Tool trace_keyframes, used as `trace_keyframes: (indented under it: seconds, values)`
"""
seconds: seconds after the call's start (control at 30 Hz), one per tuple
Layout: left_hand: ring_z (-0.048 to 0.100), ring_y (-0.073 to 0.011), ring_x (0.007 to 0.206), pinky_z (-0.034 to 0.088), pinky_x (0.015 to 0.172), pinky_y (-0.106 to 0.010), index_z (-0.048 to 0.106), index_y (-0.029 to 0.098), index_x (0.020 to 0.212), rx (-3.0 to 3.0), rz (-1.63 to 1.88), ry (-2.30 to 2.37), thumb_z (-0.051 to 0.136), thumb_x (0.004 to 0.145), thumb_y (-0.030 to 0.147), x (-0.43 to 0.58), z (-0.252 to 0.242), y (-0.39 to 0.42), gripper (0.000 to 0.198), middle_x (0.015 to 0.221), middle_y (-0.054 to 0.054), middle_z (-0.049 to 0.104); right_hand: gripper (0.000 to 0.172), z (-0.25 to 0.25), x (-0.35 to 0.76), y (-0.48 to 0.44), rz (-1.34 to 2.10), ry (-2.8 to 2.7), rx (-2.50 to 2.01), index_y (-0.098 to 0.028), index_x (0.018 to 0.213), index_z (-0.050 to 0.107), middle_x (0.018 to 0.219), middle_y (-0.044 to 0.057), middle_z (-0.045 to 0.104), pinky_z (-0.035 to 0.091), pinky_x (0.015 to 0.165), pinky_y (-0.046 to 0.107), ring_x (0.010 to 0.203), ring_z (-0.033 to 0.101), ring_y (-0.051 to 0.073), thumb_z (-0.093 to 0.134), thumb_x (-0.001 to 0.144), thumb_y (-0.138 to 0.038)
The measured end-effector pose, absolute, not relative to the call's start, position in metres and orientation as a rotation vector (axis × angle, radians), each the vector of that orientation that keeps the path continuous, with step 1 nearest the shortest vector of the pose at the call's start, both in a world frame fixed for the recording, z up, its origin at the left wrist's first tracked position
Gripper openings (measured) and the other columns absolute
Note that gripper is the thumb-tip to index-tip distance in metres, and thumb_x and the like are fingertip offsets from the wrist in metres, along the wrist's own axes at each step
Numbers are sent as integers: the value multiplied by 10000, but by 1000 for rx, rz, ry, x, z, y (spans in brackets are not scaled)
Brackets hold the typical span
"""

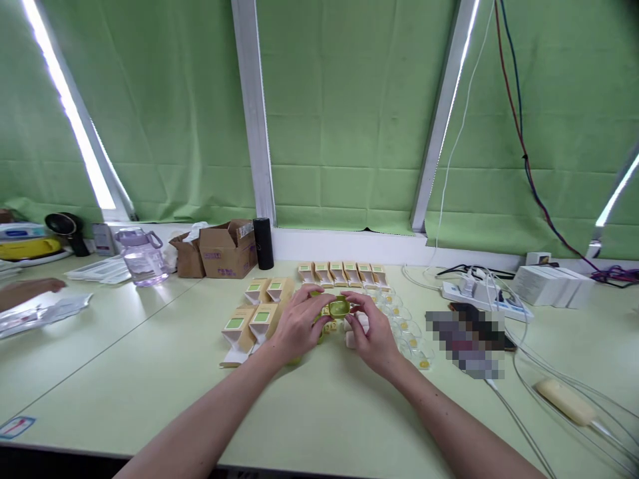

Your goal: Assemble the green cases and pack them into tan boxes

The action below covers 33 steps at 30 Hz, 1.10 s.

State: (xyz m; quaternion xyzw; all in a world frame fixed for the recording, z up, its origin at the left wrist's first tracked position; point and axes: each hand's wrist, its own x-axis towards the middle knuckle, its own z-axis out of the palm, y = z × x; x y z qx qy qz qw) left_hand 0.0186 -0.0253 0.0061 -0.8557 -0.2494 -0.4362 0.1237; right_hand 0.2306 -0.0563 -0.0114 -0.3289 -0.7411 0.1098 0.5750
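A small green open container (339, 307) is held up over the table between my two hands. My left hand (298, 320) pinches its left side, and my right hand (372, 334) grips its right side with thumb and finger. Left of my left hand stand several cream cartons with green squares (238, 326). Clear plastic domed pieces with yellow centres (410, 327) lie in rows beside my right hand. Small white blocks (351, 340) sit partly hidden behind my right fingers. Other small yellow-green pieces (329, 326) show under the container, mostly covered by my hands.
A row of cream cartons (343, 274) stands at the back. Rearward left are a cardboard box (227, 249), black cylinder (263, 243) and water jug (142, 258). A power strip (488, 303), phones and cables lie right. Another person's hand (32, 293) is far left.
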Motion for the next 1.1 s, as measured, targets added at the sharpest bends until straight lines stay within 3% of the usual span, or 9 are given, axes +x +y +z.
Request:
trace_keyframes:
  seconds: [0.17,0.5,0.7,1.1]
  values:
    - [634,-306,1212,580,993,-502,586,235,1386,-2464,-1294,-748,631,982,165,19,5,-25,413,1067,-87,747,427,-7,231,-61,341,-1715,-768,-286,1372,534,1314,104,662,591,958,463,1107,686,260,589,956,-205]
    - [720,-231,1057,657,942,-445,653,233,1308,-2636,-1641,-970,617,1009,283,25,5,-27,305,1187,-102,685,440,-5,229,-61,533,-1632,-719,-290,1329,508,1325,98,692,578,952,431,1190,684,256,621,918,-179]
    - [734,-226,1038,658,957,-435,704,205,1235,-2699,-1810,-1084,658,984,311,29,2,-26,276,1181,-108,705,495,-7,231,-60,509,-1642,-804,-282,1376,534,1249,92,750,593,903,434,996,744,242,611,902,-164]
    - [694,-199,825,578,732,-307,776,178,902,-2715,-1770,-1327,644,970,445,29,8,-23,306,914,-72,729,558,-5,231,-56,396,-1667,-872,-295,1402,648,1092,70,742,576,801,384,911,660,227,631,858,-170]
